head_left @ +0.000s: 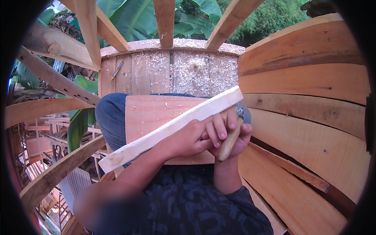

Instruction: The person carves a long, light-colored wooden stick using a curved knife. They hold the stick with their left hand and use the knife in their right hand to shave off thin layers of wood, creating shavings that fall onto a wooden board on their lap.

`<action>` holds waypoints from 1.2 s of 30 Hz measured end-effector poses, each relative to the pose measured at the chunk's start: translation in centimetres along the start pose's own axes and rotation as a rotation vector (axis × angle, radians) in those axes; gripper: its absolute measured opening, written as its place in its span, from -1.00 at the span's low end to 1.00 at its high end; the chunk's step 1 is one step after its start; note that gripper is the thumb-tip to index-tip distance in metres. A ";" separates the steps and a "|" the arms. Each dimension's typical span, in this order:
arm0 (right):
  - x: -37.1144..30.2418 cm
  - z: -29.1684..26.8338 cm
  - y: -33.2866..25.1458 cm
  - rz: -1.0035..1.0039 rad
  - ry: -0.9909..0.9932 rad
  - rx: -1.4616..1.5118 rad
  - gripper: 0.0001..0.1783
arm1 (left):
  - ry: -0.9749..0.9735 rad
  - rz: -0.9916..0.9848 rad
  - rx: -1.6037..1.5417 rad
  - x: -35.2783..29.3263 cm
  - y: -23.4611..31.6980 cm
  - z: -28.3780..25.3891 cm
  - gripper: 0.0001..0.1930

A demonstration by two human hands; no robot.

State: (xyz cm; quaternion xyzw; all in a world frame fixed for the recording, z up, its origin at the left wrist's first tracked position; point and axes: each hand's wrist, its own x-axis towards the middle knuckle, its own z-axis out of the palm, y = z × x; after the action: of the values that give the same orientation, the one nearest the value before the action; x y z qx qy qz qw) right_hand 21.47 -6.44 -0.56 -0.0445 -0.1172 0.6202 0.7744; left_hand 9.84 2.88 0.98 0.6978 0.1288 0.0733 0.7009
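My right hand (239, 144) is closed around a tool with a worn wooden handle (229, 144). A short dark metal part shows at the handle's far end; the blade, if any, is hidden. My left hand (192, 137) presses against the right one with curled fingers, and what they grip is hidden. A long pale squared wooden stick (172, 126) slants across my lap from lower left to upper right, just beyond both hands. Beneath it, a flat reddish board (150, 111) rests over my legs, with a few shavings on it.
Curly wood shavings (192, 70) cover the plank floor (139, 76) ahead, where a thin pen-like object (117, 69) lies at left. Wide planks (309, 84) form a wall at right. Spaced wooden bars (51, 105) stand at left, with leaves (135, 19) beyond the far bars.
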 end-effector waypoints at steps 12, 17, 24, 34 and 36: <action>-0.1 0.7 0.3 0.018 -0.025 0.024 -0.61 | 0.035 0.019 -0.296 -1.0 -1.3 1.1 -0.60; 0.0 0.6 1.0 -0.030 -0.052 0.045 -0.65 | 0.069 -0.004 -0.118 -1.0 -2.1 1.0 -0.59; -0.6 0.7 1.1 -0.017 -0.093 0.043 -0.67 | 0.044 0.164 0.079 -1.0 -1.6 0.3 -0.58; -0.9 0.0 0.6 0.049 -0.108 0.077 -0.61 | -0.118 -0.028 0.086 -1.2 -0.6 -0.3 -0.46; -1.0 0.3 0.6 0.095 -0.115 0.085 -0.57 | -0.088 0.059 -0.036 -1.3 -0.7 0.0 -0.50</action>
State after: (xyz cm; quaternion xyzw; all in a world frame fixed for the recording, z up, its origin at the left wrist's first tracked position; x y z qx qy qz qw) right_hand 20.62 -7.33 -0.54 0.0187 -0.1327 0.6621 0.7373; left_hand 8.54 2.53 0.42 0.6910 0.0761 0.0654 0.7159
